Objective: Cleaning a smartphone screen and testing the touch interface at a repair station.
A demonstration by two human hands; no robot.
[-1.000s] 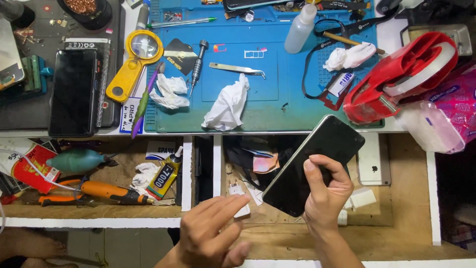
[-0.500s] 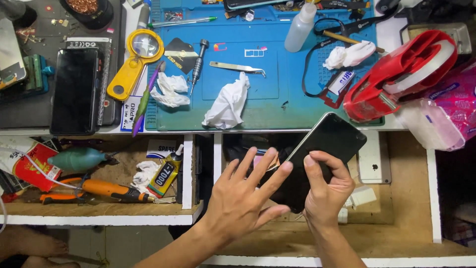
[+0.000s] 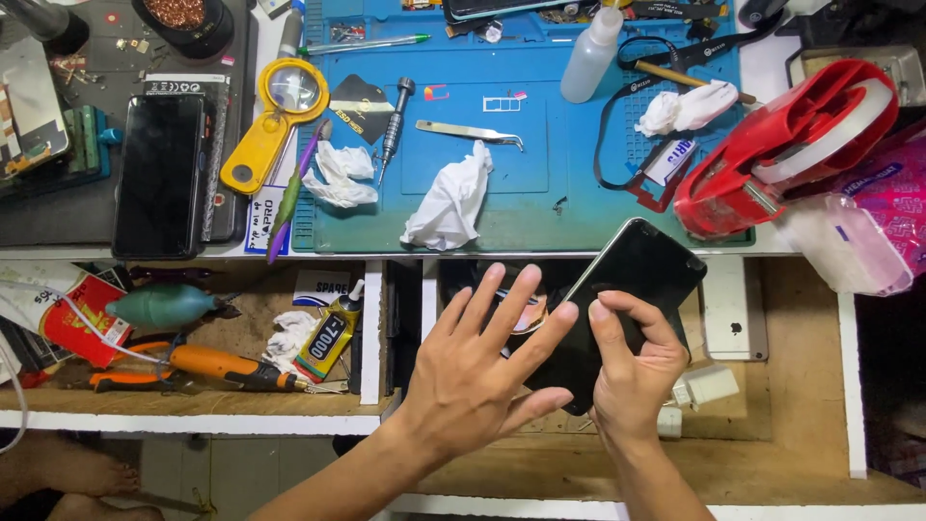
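Note:
My right hand (image 3: 632,371) grips a black smartphone (image 3: 644,274) by its lower end, holding it tilted above an open wooden drawer (image 3: 772,444). The phone's dark glass faces up, its top corner toward the blue work mat (image 3: 521,125). My left hand (image 3: 482,371) is spread flat with fingers apart, fingertips reaching the phone's left edge and covering its lower left part. It holds nothing.
On the mat lie crumpled white tissues (image 3: 449,201), metal tweezers (image 3: 471,132), a screwdriver (image 3: 394,125) and a clear squeeze bottle (image 3: 590,55). A yellow magnifier (image 3: 270,121) and another dark phone (image 3: 159,174) lie left. A red tape dispenser (image 3: 786,145) stands right. The left drawer holds an orange-handled tool (image 3: 217,365) and a glue tube (image 3: 328,338).
My left hand rose from low in front of the drawer and spread open against the phone's left side. The right hand and the phone stayed almost still.

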